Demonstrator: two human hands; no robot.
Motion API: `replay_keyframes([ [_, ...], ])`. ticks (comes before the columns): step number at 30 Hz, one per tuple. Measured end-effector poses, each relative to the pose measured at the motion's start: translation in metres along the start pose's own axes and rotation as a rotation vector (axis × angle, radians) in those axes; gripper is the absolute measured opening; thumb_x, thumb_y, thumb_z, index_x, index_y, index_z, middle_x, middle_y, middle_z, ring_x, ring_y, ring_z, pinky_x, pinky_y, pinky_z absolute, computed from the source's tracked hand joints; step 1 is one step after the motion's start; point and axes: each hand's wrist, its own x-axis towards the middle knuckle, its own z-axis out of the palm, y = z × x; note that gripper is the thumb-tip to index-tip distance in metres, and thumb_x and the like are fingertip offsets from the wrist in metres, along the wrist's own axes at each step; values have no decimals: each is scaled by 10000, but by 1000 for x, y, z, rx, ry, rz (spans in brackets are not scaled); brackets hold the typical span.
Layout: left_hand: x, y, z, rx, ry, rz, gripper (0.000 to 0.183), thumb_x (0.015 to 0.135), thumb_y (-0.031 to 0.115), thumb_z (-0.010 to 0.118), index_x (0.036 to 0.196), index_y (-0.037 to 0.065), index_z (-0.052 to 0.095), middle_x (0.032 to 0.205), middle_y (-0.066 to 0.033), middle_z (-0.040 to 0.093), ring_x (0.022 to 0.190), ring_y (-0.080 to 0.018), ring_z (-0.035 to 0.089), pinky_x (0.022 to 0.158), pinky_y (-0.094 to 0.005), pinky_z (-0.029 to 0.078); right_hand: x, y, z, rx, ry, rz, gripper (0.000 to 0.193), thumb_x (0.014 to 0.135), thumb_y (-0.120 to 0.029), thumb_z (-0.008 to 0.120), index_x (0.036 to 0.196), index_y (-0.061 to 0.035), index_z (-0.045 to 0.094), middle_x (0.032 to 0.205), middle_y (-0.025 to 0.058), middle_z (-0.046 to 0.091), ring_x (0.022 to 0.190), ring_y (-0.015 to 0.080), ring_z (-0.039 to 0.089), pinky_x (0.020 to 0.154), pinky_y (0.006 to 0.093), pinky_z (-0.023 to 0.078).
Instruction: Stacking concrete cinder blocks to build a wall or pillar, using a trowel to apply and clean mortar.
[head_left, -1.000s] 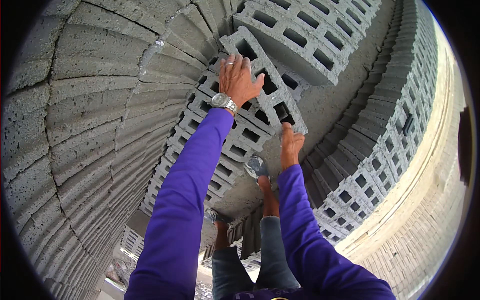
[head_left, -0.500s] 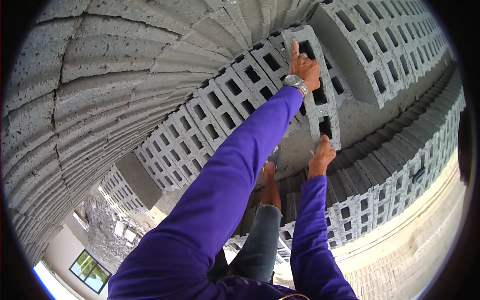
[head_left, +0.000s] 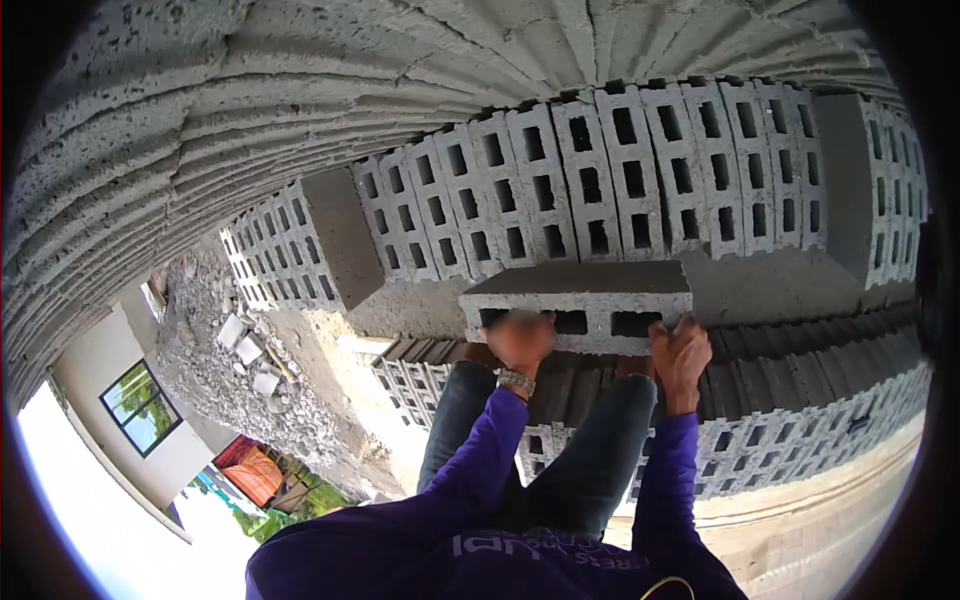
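A grey hollow concrete block [head_left: 585,282] is held lengthwise across in front of my knees, its row of holes facing me. My left hand [head_left: 522,342], with a metal watch at the wrist, grips its left part over a hole; a blur hides some of the fingers. At the right end, my right hand [head_left: 682,358] is closed round the block's edge beside the right hole. Beyond the held block stands a row of upright blocks [head_left: 607,165], packed side by side with their holes toward me.
A tall stack of blocks [head_left: 250,110] rises at the far side and left. Another low row of blocks [head_left: 790,400] runs by my legs to the right. At left lie rubble [head_left: 225,345] and a building with a window [head_left: 141,408].
The block has come away from the far row, toward my body, and turned from slanting to level across. My left arm has drawn back, and the view has shifted.
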Motion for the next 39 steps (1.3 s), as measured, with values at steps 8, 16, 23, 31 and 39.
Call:
replay_keyframes([
  [8,110,-164,-88,-471,234,-615,519,663,415,746,933,-26,714,936,-188,706,902,-351,656,826,-407,480,14,-284,135,-116,-218,-792,345,738,-247,692,853,71,626,819,265,661,767,401,668,726,484,536],
  [16,230,-257,-158,-834,292,-870,554,713,452,735,782,-95,676,760,-202,690,773,-360,656,859,-461,418,-4,-519,286,-389,-284,-1165,305,754,-246,676,859,36,622,844,253,661,851,422,650,796,498,510],
  [23,206,-308,-190,-1411,410,-477,315,907,267,649,966,-41,682,731,-26,576,679,-112,499,595,-284,399,-26,-568,325,-436,122,-1307,355,826,-246,667,1104,-27,639,1133,181,643,1072,331,589,991,555,365],
  [31,194,-404,-158,-1534,32,-641,473,838,367,727,1093,-22,642,939,-15,614,851,-129,523,761,-300,430,-100,-552,339,-692,-7,-1445,587,834,-419,679,1165,58,592,1156,211,595,1253,383,446,1115,524,238],
  [39,230,-390,-127,-1937,-18,-625,479,734,331,789,1076,16,675,973,-21,651,857,-161,591,769,-339,461,-97,-567,361,-854,-207,-1301,548,787,-422,702,1021,70,656,1036,224,654,1129,365,527,1130,494,231],
])
